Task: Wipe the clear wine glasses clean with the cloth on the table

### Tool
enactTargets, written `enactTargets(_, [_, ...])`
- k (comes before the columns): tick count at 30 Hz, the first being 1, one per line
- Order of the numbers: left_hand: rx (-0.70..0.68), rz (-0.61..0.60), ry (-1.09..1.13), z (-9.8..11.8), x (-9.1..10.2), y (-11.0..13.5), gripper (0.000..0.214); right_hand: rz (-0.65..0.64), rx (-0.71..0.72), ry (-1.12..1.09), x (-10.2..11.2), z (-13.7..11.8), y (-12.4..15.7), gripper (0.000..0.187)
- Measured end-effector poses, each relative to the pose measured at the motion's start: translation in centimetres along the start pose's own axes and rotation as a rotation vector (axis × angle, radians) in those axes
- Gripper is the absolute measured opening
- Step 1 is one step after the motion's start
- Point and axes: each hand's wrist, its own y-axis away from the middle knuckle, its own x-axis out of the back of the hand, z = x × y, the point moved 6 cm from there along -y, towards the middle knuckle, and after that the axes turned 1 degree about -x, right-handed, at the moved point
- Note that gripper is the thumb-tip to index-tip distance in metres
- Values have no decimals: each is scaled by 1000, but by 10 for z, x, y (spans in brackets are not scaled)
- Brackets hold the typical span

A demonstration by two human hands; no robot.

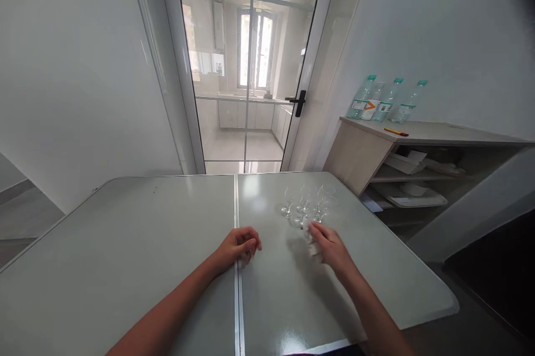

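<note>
My left hand (pixel 241 244) is over the table's middle seam, its fingers curled in and the thumb laid toward them. Whatever may be inside those fingers is hidden or too faint to name. Farther right, my right hand (pixel 330 245) pinches a crumpled white cloth (pixel 313 247), slightly blurred, that hangs below the fingers. Just beyond this hand stands a cluster of several clear stemmed glasses (pixel 301 208) on the grey-green table (pixel 167 233). Their outlines overlap, and the nearest ones are close to my right fingertips.
A glass door (pixel 246 122) with a black handle (pixel 298 101) is past the table's far edge. On the right, a low shelf cabinet (pixel 363 150) carries several clear plastic bottles (pixel 384 101) and a yellow-and-red stick (pixel 395 132). Papers and dishes fill its shelves.
</note>
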Motion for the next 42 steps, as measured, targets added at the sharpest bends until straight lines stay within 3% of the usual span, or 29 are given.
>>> enactTargets(1, [-15, 0, 24, 4, -2, 0, 32, -103, 29, -131, -21, -20, 4, 49])
enactTargets(3, [-55, -21, 90, 10, -7, 1, 57, -246, 106, -260, -58, -58, 7, 47])
enactTargets(5, [-65, -64, 138, 11, -11, 3, 68, -280, 194, -259, -85, -82, 1, 44])
enactTargets(6, [-45, -91, 137, 9, -13, 4, 63, -280, 239, -238, -96, -88, -4, 42])
enactTargets(8, [2, -110, 97, 3, -13, 4, 38, -312, 301, -223, -113, -88, -13, 37])
enactTargets(10, [-1, -35, 64, 0, -6, 1, 25, -399, 303, -254, -125, -76, -18, 35])
enactTargets(14, [-117, 287, 111, 2, 23, -4, 26, -739, 272, -157, -141, -48, -5, 33])
enactTargets(17, [-146, 407, 194, 3, 35, -4, 25, -935, 330, 11, -145, -41, 12, 36])
enactTargets(21, [-133, 319, 238, 4, 30, -4, 27, -866, 386, -98, -144, -54, 13, 27])
enactTargets(26, [-119, 222, 268, 3, 21, -3, 49, -322, 162, -481, -124, -49, -15, 33])
enactTargets(28, [-95, 137, 204, 2, 13, -2, 55, -223, 133, -594, -121, -47, -18, 36])
enactTargets(30, [-47, 57, 132, -1, 6, -1, 49, -226, 113, -705, -119, -47, -19, 36])
enactTargets(32, [-39, 89, 130, -1, 9, 0, 36, -254, 104, -737, -115, -48, -20, 36])
enactTargets(34, [-90, 244, 231, 0, 23, 2, 27, -325, 76, -674, -112, -47, -21, 36])
enactTargets(38, [-111, 537, 480, -6, 53, 5, 24, -669, -44, -506, -121, -43, -12, 36])
enactTargets(40, [-85, 606, 496, -10, 59, 5, 28, -666, -25, -551, -122, -48, -11, 36])
enactTargets(42, [-75, 588, 469, -12, 56, 3, 35, -550, -3, -658, -121, -51, -12, 36])
